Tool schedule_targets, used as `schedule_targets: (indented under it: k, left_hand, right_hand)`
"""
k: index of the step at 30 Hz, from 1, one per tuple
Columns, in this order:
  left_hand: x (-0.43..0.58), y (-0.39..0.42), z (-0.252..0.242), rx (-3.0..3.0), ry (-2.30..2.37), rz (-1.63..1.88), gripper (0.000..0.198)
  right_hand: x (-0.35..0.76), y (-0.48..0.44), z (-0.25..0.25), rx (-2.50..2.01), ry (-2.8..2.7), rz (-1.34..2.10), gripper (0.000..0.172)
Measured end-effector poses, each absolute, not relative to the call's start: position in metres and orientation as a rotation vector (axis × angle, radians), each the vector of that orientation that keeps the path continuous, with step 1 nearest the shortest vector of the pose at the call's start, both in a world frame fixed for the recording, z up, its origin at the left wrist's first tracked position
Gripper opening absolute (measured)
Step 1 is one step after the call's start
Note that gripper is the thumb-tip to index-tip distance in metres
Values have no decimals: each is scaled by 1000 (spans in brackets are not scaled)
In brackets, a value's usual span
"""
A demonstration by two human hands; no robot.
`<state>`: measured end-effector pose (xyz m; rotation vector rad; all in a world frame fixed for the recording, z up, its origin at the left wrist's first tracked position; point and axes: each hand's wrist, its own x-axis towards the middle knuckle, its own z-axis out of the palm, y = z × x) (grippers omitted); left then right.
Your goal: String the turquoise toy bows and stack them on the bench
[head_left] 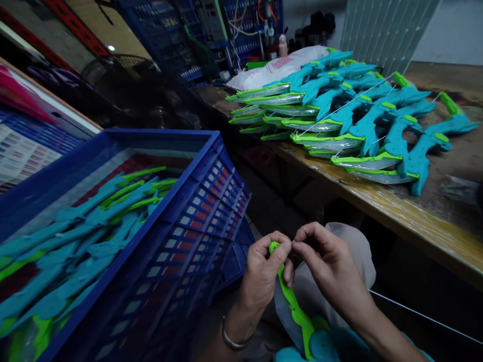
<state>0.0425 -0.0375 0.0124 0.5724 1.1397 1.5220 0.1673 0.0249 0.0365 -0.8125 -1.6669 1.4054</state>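
Note:
My left hand [262,274] is closed around the tip of a green and teal plastic toy bow [298,314] that lies across my lap. My right hand [326,264] pinches at the same green tip, fingers pressed together right beside the left thumb. A thin white string [422,314] runs from under my right forearm off to the right. What the right fingers pinch is too small to see clearly.
A blue plastic crate [196,201] at the left holds several teal and green bows. On the wooden workbench [415,216] at the right lies a pile of strung bows [358,115]. A white bag [279,68], a fan and blue racks stand behind.

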Motion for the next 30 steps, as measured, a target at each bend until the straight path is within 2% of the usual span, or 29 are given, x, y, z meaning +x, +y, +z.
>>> schedule_targets:
  k: [3,9,18,22,27,30]
  left_hand:
    - [42,-38,10,577,1086,1517,32]
    - [39,-41,9,506,999,1500,32]
    - [42,-39,9,551,997,1493,33]
    - [43,-38,8,546,988,1491,32]
    - [43,-37,8,551,954,1486,34]
    - [42,-37,8,550,939,1489,34]
  right_hand:
    - [168,27,34,-782,-1764,1242,14]
    - [170,20,31,-650,-1815,1149,15]
    - [167,14,25,-730,-1903,896,14]
    - [164,9,18,-778,-1859,1095,16]
    - [164,5,18,-754,-1592,1559,17]
    - [165,5,23,-708,-1504,1658,18]
